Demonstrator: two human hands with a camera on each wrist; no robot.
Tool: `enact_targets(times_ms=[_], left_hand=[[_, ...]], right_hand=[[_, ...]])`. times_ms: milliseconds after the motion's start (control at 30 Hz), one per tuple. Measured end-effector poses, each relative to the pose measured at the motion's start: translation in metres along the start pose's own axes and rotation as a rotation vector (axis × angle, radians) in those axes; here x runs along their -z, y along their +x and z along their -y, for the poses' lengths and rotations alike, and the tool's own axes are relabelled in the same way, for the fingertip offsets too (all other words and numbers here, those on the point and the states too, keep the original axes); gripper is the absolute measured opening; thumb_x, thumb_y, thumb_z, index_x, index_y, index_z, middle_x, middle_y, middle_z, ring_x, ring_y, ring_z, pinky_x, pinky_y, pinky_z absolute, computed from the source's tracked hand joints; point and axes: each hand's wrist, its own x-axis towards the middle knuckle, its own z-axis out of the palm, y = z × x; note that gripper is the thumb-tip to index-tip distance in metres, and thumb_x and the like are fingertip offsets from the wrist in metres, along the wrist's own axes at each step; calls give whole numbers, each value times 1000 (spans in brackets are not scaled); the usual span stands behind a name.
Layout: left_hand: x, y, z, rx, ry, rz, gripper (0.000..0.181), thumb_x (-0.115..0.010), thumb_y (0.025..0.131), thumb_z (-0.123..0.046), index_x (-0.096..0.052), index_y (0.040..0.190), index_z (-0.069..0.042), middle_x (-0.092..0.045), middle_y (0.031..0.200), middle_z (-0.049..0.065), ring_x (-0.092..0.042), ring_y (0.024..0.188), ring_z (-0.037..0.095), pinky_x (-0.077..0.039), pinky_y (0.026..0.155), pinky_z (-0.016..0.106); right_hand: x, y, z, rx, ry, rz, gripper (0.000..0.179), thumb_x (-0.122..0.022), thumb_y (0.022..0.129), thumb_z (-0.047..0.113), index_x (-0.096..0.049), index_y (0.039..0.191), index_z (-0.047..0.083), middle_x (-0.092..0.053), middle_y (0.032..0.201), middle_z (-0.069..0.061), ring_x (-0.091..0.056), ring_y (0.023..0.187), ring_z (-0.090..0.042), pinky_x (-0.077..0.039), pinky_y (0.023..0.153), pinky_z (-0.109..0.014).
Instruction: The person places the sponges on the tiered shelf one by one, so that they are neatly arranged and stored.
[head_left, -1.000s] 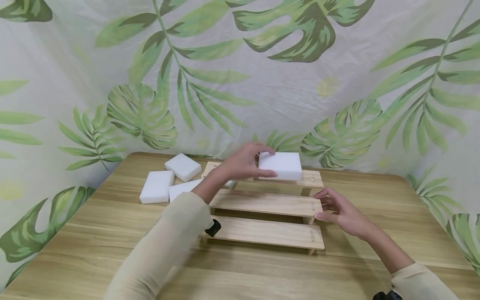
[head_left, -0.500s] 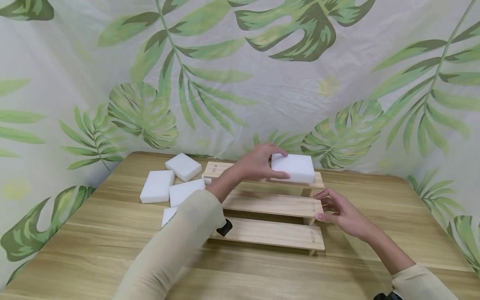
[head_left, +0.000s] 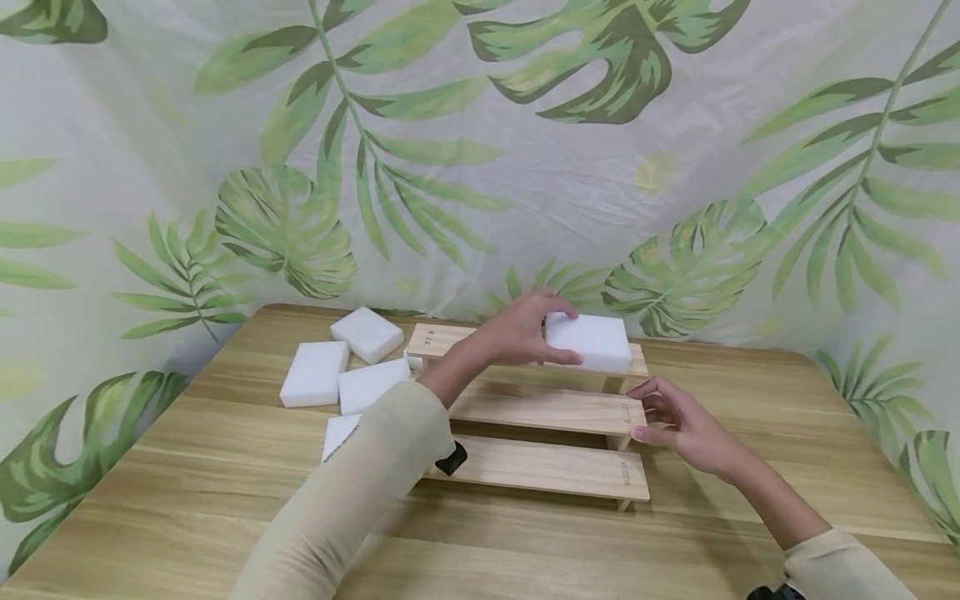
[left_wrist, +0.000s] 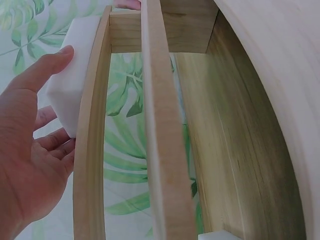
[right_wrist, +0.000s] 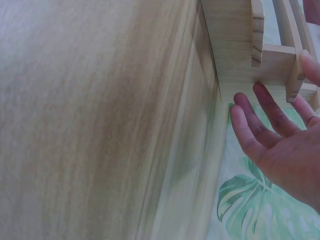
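Observation:
A white sponge block (head_left: 591, 340) lies on the top board near the right end of a three-step wooden rack (head_left: 547, 406). My left hand (head_left: 517, 332) holds the block by its left end, thumb in front and fingers behind. In the left wrist view the block's (left_wrist: 77, 75) underside lies along the top board, with some fingers low beside it. At the right end of the middle board, my right hand (head_left: 686, 429) grips the corner between thumb and index finger. Its other fingers spread below the board in the right wrist view.
Several white sponge blocks (head_left: 313, 375) lie to the left of the rack, one partly behind the left sleeve (head_left: 367, 483). Another shows at the rack's left end. The wooden table (head_left: 525, 550) backs onto a leaf-print cloth (head_left: 555, 183).
My left hand has carried the block rightward along the top board, and over the last half second it has come slightly lower. The right hand has stayed at the middle board's end.

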Motion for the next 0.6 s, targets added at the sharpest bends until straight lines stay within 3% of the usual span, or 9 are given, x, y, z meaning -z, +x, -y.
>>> enact_targets(times_ms=[600], left_hand=[[-2,1,2,1,-34,-5,62,-89,82,-31,-65,132,-2,-60,133,17,-56,113,26,-51,84,28]], right_hand=[[0,0,-1,17,8,3,36,-71,97,5,-51,125,-4,-63,127,-26,-64,109,-29,-57,84,-32]])
